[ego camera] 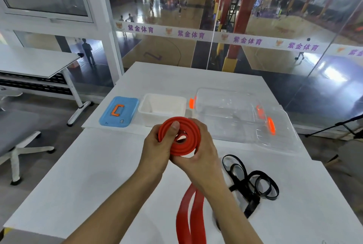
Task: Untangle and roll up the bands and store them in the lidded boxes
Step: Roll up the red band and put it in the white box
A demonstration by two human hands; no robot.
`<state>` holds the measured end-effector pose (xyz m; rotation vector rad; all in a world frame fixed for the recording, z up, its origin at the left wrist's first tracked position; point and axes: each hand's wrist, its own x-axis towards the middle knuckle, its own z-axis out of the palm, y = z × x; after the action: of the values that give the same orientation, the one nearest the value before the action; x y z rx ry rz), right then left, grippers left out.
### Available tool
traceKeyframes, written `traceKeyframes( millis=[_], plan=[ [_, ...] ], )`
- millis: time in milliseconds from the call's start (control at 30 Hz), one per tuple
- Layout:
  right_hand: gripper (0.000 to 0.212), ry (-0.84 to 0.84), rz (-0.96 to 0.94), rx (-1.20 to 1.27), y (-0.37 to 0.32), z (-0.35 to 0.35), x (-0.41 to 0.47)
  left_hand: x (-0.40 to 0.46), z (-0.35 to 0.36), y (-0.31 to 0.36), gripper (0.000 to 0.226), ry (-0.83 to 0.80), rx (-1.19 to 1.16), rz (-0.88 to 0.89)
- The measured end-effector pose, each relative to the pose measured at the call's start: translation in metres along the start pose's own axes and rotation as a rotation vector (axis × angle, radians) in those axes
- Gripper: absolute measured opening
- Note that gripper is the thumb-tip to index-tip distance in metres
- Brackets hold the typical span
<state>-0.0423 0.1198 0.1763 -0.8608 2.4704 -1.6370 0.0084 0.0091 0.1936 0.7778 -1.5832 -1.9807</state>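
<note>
Red band [179,135]: half-coiled above mid-tabletop [94,175], tail trailing to the near edge. Left hand [157,145] and right hand [200,145] are both clenching the coil. Looking soft, springy, light; likely to unwind, so pinching across the turns seems best.

A white table [110,169] was seen in the near middle, with a second white table [37,63] set well apart at the far left. A grey office chair [17,135] on a white wheeled base was placed at the near left. A glass wall [255,17] with a white strip of purple characters [245,40] was seen beyond, and a basketball court [172,27] with small figures was glimpsed through it. A dark stand leg [334,125] was noted at the right.
</note>
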Motion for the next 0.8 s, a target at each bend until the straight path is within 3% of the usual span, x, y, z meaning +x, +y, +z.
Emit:
traceKeyframes(
  millis=[200,433,600,800],
  plan=[
    [0.097,-0.365,-0.09,-0.221,0.0,-0.043,0.023,0.006,-0.033,0.016,0.045,-0.289,0.173,-0.088],
    [0.098,-0.529,-0.204,-0.366,-0.021,-0.051,0.032,0.018,-0.033,0.058,0.022,-0.58,0.571,0.023],
    [0.104,-0.487,-0.159,-0.293,-0.024,-0.053,0.029,0.016,-0.03,0.057,0.016,-0.459,0.574,0.149],
    [0.092,-0.436,-0.1,-0.179,-0.024,-0.065,0.031,0.009,-0.022,0.044,0.037,-0.228,0.243,0.196]
  ],
)
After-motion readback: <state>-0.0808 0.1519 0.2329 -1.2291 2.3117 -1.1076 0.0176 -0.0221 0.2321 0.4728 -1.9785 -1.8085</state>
